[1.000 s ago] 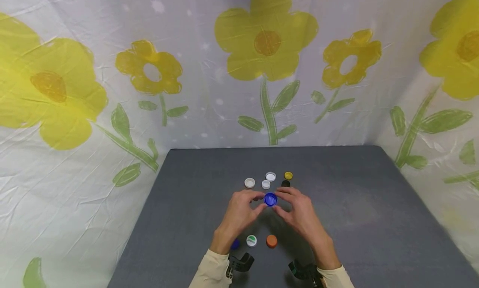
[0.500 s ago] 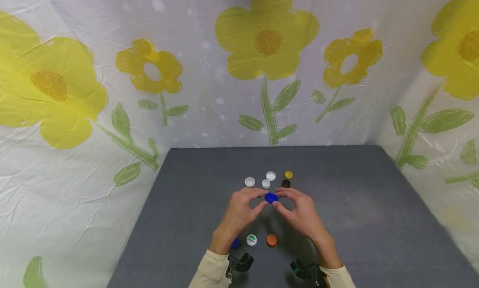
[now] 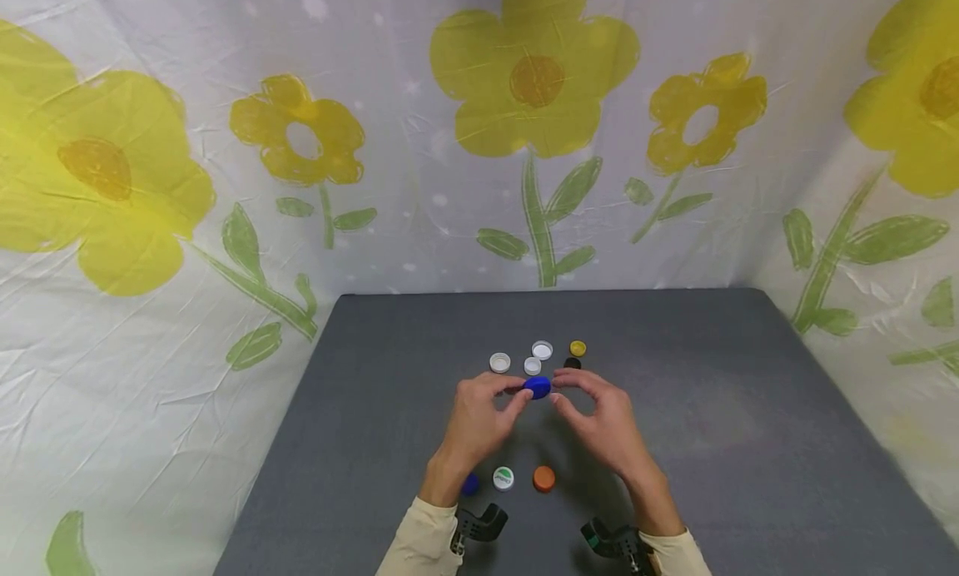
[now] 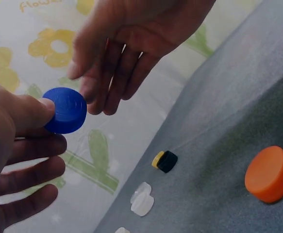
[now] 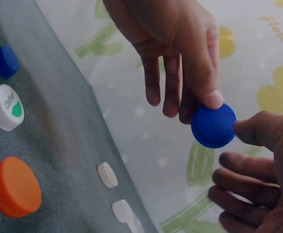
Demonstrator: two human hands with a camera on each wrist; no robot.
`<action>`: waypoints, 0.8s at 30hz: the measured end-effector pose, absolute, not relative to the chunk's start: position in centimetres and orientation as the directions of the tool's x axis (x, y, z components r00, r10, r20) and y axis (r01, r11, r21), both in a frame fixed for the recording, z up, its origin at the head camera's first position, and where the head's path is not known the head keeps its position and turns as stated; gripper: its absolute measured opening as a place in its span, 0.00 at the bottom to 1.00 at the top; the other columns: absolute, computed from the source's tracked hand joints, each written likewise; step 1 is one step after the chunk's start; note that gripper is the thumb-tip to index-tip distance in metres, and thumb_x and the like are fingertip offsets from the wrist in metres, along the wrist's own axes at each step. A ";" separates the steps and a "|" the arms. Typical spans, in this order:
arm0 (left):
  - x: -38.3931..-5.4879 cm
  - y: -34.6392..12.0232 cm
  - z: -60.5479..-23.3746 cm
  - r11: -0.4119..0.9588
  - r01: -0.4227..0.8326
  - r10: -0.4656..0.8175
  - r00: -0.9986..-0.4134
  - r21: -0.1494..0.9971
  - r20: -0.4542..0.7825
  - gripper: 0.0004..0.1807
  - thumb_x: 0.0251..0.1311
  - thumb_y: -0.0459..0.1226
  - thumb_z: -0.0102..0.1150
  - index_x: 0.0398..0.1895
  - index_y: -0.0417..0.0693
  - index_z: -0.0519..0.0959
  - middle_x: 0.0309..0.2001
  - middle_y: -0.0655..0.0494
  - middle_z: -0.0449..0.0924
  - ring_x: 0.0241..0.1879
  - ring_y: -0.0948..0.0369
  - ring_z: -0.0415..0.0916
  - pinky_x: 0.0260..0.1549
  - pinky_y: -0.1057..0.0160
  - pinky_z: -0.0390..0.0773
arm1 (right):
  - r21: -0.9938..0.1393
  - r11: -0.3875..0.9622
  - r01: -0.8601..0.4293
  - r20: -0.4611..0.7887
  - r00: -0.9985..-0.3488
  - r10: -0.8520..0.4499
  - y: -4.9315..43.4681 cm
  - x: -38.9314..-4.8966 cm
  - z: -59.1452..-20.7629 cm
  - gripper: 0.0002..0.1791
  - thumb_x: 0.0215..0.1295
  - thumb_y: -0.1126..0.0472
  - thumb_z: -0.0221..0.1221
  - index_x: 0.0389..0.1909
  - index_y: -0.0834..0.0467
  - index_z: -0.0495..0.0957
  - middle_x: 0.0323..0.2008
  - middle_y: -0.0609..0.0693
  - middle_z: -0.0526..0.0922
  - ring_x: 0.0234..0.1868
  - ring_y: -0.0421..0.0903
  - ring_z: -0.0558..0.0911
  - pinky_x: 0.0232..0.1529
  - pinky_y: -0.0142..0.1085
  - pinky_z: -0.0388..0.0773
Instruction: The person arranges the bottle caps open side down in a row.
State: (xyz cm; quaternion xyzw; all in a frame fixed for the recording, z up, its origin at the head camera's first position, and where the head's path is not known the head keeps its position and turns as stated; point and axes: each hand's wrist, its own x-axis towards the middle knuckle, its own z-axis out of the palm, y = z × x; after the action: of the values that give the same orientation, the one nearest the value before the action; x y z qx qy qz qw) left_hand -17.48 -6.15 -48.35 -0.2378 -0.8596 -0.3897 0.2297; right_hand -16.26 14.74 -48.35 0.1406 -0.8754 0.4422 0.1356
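A blue bottle cap (image 3: 537, 387) is held above the table, pinched between the thumb and index finger of my left hand (image 3: 475, 414). Its closed top faces me in the left wrist view, where the blue cap (image 4: 66, 110) sits at the thumb tip. My right hand (image 3: 605, 418) is just right of the cap, thumb and fingers spread. Its thumb tip lies close to the cap's edge in the right wrist view; whether they touch I cannot tell. The other left fingers (image 4: 32, 167) extend loosely beneath the cap.
Behind the hands lie white caps (image 3: 499, 362), a yellow cap (image 3: 578, 349) and a partly hidden black cap (image 3: 573, 364). Nearer me on the grey table (image 3: 360, 443) are an orange cap (image 3: 544, 479), a white-and-green cap (image 3: 504, 478) and another blue cap (image 3: 469, 484).
The held blue cap has turned over, from its hollow side facing up to its closed top showing. It has shifted slightly away from the right hand's fingers.
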 end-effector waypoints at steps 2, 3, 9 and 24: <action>-17.5 -6.2 -48.4 0.555 0.573 0.203 -0.796 0.603 0.570 0.08 0.60 0.40 0.71 0.38 0.47 0.89 0.34 0.58 0.89 0.33 0.62 0.84 0.34 0.60 0.83 | -0.692 0.592 -0.413 0.415 -0.899 -0.142 14.7 -16.3 -48.4 0.18 0.60 0.55 0.71 0.52 0.51 0.84 0.56 0.45 0.84 0.62 0.50 0.80 0.63 0.54 0.74; -17.5 -6.2 -48.4 0.538 0.564 0.192 -0.806 0.627 0.560 0.07 0.59 0.40 0.71 0.37 0.47 0.89 0.33 0.58 0.89 0.32 0.61 0.84 0.34 0.59 0.84 | -0.669 0.601 -0.436 0.440 -0.885 -0.152 14.7 -16.4 -48.5 0.21 0.59 0.56 0.72 0.54 0.51 0.84 0.57 0.46 0.84 0.62 0.49 0.80 0.62 0.54 0.75; -17.3 -6.4 -48.2 0.437 0.439 0.148 -0.896 0.785 0.419 0.07 0.60 0.42 0.70 0.37 0.50 0.89 0.34 0.60 0.89 0.31 0.63 0.85 0.34 0.57 0.85 | -0.612 0.599 -0.516 0.504 -0.839 -0.206 14.6 -16.4 -48.7 0.29 0.53 0.59 0.76 0.58 0.47 0.82 0.59 0.45 0.82 0.61 0.48 0.80 0.60 0.52 0.77; -17.3 -6.5 -48.1 0.419 0.323 0.180 -0.946 0.849 0.271 0.11 0.64 0.47 0.66 0.41 0.54 0.88 0.36 0.63 0.89 0.33 0.69 0.84 0.36 0.66 0.83 | -0.562 0.579 -0.591 0.557 -0.788 -0.263 14.6 -16.6 -48.9 0.26 0.54 0.60 0.75 0.56 0.51 0.83 0.56 0.46 0.83 0.57 0.48 0.82 0.56 0.51 0.79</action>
State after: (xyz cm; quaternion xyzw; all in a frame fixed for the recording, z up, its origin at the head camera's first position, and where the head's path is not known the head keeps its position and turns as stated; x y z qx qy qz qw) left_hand -17.29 -6.53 -48.08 -0.1496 -0.8396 -0.5177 0.0690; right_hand -16.60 14.60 -48.87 0.2473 -0.8628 0.3867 0.2119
